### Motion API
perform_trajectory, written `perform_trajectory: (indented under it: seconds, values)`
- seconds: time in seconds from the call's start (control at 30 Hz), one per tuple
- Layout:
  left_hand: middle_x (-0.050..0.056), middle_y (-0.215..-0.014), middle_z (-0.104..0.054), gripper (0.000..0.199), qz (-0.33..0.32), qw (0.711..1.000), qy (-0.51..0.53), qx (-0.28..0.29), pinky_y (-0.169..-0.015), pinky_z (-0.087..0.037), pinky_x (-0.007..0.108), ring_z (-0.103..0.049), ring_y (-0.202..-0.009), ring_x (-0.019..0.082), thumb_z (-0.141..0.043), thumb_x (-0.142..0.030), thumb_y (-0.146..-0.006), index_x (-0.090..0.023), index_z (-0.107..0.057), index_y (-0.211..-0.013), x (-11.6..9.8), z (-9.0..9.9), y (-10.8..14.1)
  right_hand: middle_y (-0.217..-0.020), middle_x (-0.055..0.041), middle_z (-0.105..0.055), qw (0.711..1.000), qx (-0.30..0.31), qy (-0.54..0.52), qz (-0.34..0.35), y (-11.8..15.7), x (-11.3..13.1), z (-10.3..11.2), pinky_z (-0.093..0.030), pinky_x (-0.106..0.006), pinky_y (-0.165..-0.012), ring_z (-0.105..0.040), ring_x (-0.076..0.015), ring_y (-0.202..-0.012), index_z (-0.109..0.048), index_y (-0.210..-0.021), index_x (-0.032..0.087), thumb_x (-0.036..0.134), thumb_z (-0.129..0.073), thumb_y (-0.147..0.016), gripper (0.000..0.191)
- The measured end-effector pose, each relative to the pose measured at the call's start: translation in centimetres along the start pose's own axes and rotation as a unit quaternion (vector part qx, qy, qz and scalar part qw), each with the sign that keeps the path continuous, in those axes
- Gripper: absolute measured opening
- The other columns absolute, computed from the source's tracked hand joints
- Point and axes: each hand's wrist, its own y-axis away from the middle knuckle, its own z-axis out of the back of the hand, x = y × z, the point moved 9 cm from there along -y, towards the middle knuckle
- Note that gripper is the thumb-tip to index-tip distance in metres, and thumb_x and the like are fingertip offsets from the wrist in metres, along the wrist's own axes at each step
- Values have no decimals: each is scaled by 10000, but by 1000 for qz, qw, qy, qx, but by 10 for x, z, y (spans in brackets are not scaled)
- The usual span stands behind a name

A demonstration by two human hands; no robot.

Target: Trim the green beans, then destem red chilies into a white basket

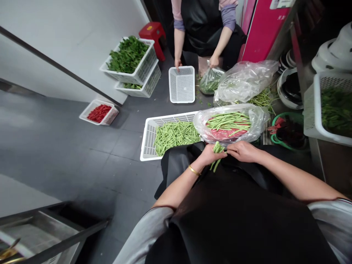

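Note:
My left hand (pixel 209 155), with a gold bangle at its wrist, is closed around a small bunch of green beans (pixel 217 147) above my lap. Touching the end of a bean, my right hand (pixel 242 151) is pinched shut beside it; its fingertips partly hide that bean. Just beyond my hands lies an open clear plastic bag (pixel 260 116) with long whole green beans (pixel 228 121) on something red. To its left, a white perforated basket (pixel 150 141) holds many short bean pieces (pixel 177 135).
Across from me a co-worker's hands touch an empty white basket (pixel 182 84) and a bag of greens (pixel 211 82). Stacked crates of leafy greens (pixel 128 55), a basket of red chillies (pixel 99 113), a red stool (pixel 154 33) and a green basin (pixel 277 142) stand around.

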Motion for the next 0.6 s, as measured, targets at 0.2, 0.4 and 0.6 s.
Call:
perform_trajectory:
  seconds: [0.2, 0.4, 0.6]
  values:
    - [-43, -504, -503, 373, 123, 974, 148, -121, -481, -334, 218, -424, -466, 67, -883, -289, -472, -123, -586, -625, 46, 12, -8, -794, -122, -711, 977, -59, 93, -182, -8, -17, -13, -325, -283, -596, -619, -197, -681, -683, -842, 120, 199, -450, -903, 253]
    - [-24, -514, -517, 299, 145, 895, 402, -125, -430, -366, 195, -471, -436, 72, -744, -343, -669, -151, -520, -616, 45, 42, -23, -788, -22, -717, 973, 190, -32, -124, -8, -55, -35, -375, -245, -615, -625, -173, -683, -720, -924, 217, 292, -637, -818, 155]
    - [50, -664, -666, 272, 186, 898, 391, -84, -530, -506, 256, -609, -540, 135, -788, -241, -644, -98, -658, -835, 49, 35, -21, -1209, -175, -623, 965, 50, 175, -187, -98, -100, -11, -434, -300, -721, -648, -246, -918, -540, -1318, 199, 305, -402, -980, 381]
